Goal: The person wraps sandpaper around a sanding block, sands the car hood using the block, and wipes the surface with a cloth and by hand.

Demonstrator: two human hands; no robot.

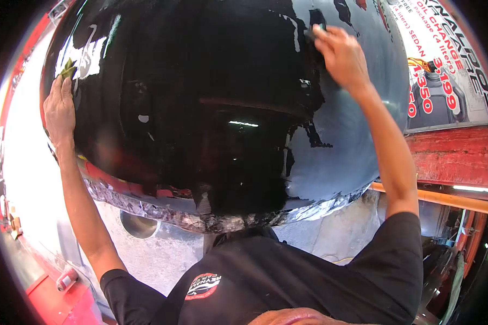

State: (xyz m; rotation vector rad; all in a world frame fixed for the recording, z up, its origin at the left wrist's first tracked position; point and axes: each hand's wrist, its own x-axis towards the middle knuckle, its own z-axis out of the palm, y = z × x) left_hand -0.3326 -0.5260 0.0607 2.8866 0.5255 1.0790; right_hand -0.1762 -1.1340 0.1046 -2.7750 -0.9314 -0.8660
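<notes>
The panel [200, 141] curves in front of the person's chest, black and glossy across the middle, greyer and duller on the right, with ragged-edged patches. The right hand [342, 57] pinches a small dark pad [311, 34] against it. The left hand [59, 111] closes on a greenish cloth [68, 69] at its left edge.

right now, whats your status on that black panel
Left hand on left edge, greenish scrap at fingertips. Right hand pinching small dark piece. Black panel glossy, greyer toward right. Nothing seen blocking either hand.
</notes>
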